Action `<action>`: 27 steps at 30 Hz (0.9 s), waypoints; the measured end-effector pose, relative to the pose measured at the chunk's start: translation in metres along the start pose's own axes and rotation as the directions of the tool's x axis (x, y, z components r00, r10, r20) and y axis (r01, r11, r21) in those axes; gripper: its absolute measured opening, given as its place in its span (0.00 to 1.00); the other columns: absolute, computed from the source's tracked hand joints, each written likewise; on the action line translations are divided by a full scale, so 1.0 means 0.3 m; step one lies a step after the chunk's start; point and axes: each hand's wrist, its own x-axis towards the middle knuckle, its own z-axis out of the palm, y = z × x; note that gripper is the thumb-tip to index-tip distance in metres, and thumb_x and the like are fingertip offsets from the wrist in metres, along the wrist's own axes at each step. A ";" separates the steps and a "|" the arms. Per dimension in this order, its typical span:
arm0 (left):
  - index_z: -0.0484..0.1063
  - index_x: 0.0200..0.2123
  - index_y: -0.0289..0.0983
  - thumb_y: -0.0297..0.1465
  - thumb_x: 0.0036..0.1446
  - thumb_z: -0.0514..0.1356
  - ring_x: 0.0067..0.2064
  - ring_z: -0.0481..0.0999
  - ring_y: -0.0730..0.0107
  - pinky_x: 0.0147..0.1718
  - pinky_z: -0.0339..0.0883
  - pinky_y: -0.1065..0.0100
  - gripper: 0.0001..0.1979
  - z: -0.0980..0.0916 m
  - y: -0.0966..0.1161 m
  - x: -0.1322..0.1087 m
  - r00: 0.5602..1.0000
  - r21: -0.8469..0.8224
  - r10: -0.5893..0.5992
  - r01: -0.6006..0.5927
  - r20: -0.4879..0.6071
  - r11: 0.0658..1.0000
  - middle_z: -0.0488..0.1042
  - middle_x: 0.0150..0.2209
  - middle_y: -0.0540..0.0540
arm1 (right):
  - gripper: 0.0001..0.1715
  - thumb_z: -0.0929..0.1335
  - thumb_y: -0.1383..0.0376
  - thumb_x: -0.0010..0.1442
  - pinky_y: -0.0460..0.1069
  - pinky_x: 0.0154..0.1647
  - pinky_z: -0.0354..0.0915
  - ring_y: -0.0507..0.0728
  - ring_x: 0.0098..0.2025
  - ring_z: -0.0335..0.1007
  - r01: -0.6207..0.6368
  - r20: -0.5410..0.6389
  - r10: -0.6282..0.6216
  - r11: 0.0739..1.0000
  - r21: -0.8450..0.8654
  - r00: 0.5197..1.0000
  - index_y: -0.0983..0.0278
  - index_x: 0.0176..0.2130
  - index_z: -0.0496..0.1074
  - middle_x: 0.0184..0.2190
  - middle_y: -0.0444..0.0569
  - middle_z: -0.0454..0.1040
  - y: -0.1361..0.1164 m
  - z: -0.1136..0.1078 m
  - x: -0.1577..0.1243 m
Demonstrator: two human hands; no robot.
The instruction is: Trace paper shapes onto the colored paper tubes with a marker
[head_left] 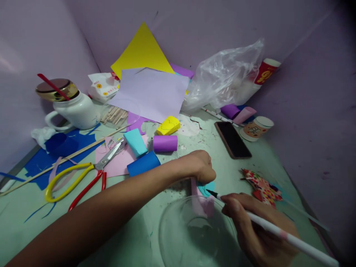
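My left hand is closed, its knuckles up and fingers curled down at the edge of a small turquoise paper piece. Most of its fingertips are hidden. A marker with a white barrel and dark tip is gripped in my right hand. The marker's tip touches or hovers just over the turquoise paper, where faint curved lines show. Beneath that paper lies a pink paper strip. A clear round plastic lid or dish sits in front, overlapping the strip's near end.
Scissors with yellow and red handles lie left, near a long wooden stick. Rolled paper tubes, including a purple one, stand mid-table. A phone, a paper cup and a plastic bag are right; a white mug is left.
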 end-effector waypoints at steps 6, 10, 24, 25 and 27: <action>0.60 0.19 0.39 0.21 0.33 0.58 0.24 0.64 0.71 0.20 0.56 0.71 0.10 0.002 0.003 0.000 1.000 0.000 -0.004 0.004 -0.013 1.000 0.63 0.19 0.53 | 0.16 0.63 0.62 0.63 0.44 0.14 0.58 0.50 0.14 0.67 0.080 0.094 -0.073 0.995 -0.067 0.993 0.60 0.27 0.75 0.16 0.43 0.72 0.008 0.032 0.016; 0.61 0.20 0.39 0.21 0.34 0.57 0.25 0.65 0.70 0.22 0.58 0.71 0.09 0.001 0.004 -0.002 1.000 0.002 -0.009 0.009 -0.014 1.000 0.65 0.20 0.52 | 0.16 0.63 0.63 0.63 0.44 0.14 0.58 0.50 0.14 0.66 0.112 0.122 -0.104 0.992 -0.061 0.987 0.62 0.26 0.74 0.15 0.43 0.71 0.009 0.045 0.029; 0.71 0.25 0.37 0.20 0.31 0.59 0.27 0.68 0.69 0.20 0.58 0.73 0.11 0.007 -0.022 0.017 0.999 -0.080 0.006 -0.009 -0.038 0.997 0.67 0.21 0.53 | 0.12 0.65 0.64 0.61 0.46 0.18 0.64 0.53 0.19 0.70 -0.115 -0.062 0.122 0.987 0.111 0.991 0.61 0.29 0.76 0.19 0.45 0.75 0.046 0.039 -0.023; 0.72 0.26 0.36 0.20 0.32 0.59 0.28 0.69 0.69 0.21 0.58 0.74 0.12 0.007 -0.028 0.020 0.999 -0.099 0.012 -0.017 -0.052 0.995 0.69 0.22 0.52 | 0.12 0.65 0.63 0.61 0.47 0.19 0.64 0.53 0.20 0.70 -0.143 -0.136 0.163 0.979 0.147 0.977 0.62 0.29 0.76 0.19 0.45 0.74 0.053 0.040 -0.024; 0.75 0.28 0.35 0.21 0.36 0.59 0.29 0.71 0.70 0.22 0.60 0.74 0.11 0.009 -0.039 0.027 0.995 -0.142 0.022 -0.036 -0.099 0.989 0.72 0.24 0.51 | 0.14 0.65 0.62 0.62 0.48 0.20 0.64 0.54 0.19 0.69 -0.169 -0.281 0.228 0.961 0.219 0.932 0.62 0.28 0.75 0.18 0.45 0.72 0.073 0.044 -0.017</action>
